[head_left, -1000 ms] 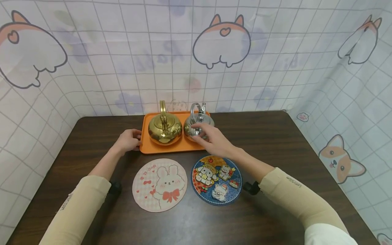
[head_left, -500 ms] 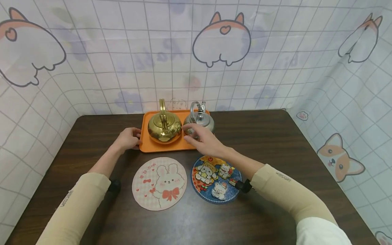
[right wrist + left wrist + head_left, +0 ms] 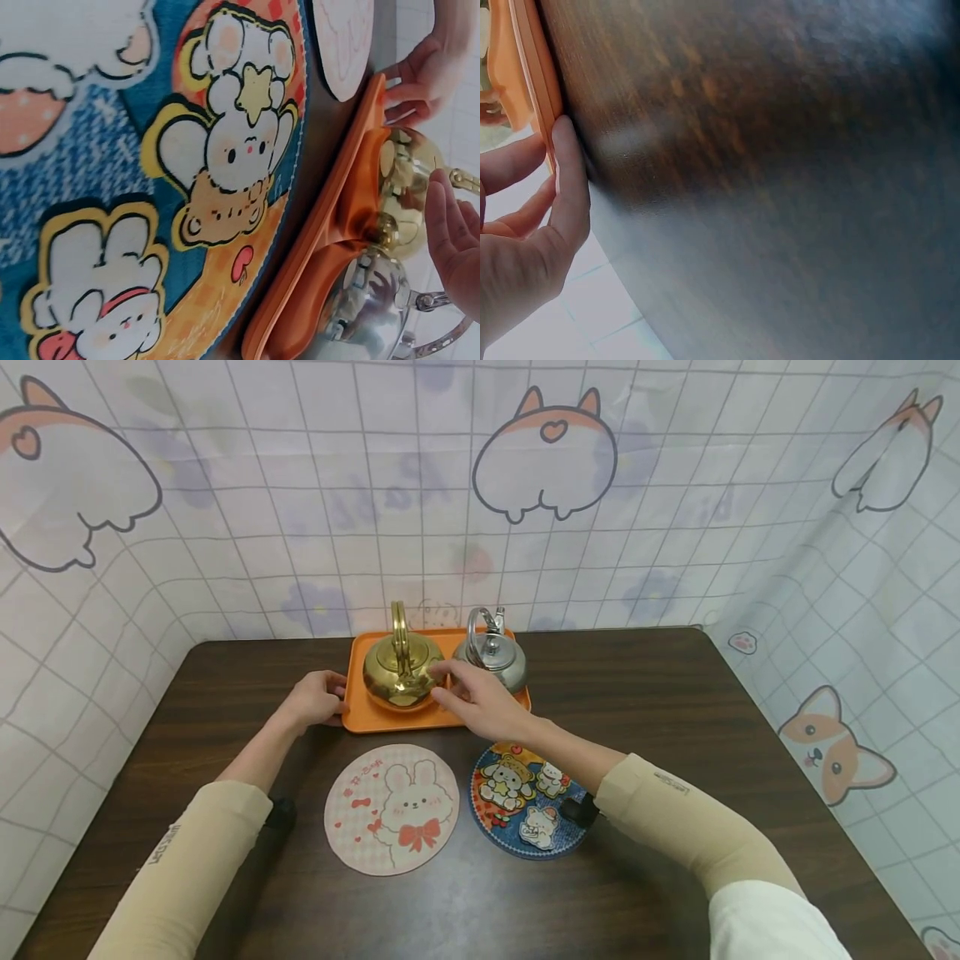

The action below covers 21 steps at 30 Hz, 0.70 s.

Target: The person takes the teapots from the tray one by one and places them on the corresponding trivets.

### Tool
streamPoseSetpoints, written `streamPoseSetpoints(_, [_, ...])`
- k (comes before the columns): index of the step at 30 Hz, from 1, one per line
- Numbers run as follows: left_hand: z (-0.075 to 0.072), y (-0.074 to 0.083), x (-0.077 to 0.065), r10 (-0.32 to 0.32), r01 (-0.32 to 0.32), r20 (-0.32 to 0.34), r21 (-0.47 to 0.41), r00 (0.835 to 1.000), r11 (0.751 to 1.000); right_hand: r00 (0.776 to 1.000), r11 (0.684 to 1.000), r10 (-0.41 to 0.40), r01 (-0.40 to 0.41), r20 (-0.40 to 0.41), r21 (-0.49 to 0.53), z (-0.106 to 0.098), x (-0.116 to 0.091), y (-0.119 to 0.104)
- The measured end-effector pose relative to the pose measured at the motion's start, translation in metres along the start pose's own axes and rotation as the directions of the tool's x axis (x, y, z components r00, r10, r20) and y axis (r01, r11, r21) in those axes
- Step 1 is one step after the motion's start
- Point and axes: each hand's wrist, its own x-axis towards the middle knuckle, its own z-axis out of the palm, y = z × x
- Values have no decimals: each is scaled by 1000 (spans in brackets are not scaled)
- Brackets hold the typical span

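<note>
A gold kettle (image 3: 390, 677) and a smaller silver kettle (image 3: 504, 656), both with arched top handles, stand side by side on an orange tray (image 3: 367, 717) at the table's back. My left hand (image 3: 315, 697) pinches the tray's left rim; in the left wrist view thumb and fingers lie on either side of that rim (image 3: 546, 90). In front of the silver kettle, my right hand (image 3: 487, 702) reaches left with loosely bent fingers. Its fingertips are right at the gold kettle's right side, and the right wrist view shows nothing in that hand (image 3: 459, 240).
Two round mats lie on the dark wooden table (image 3: 420, 918) in front of the tray: a pink rabbit mat (image 3: 360, 839) at left and a blue cartoon mat (image 3: 495, 835) under the right forearm. A patterned white cloth (image 3: 420, 527) stands behind the table.
My right hand has moved left from the silver kettle to the gold kettle's right side. My left hand stays at the tray's rim, and both kettles stand where they were.
</note>
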Motion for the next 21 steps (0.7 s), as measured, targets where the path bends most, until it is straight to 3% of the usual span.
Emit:
streamPoseSetpoints(12, [1,0,1,-11,11,-7,-6,1000,1000,992,988,120,-115,-47,104,7,16,5])
streamPoseSetpoints(21, [3,2,-1,-8,8,-21,-26,1000,1000,990,980,127,-116,-62,162,14,22,2])
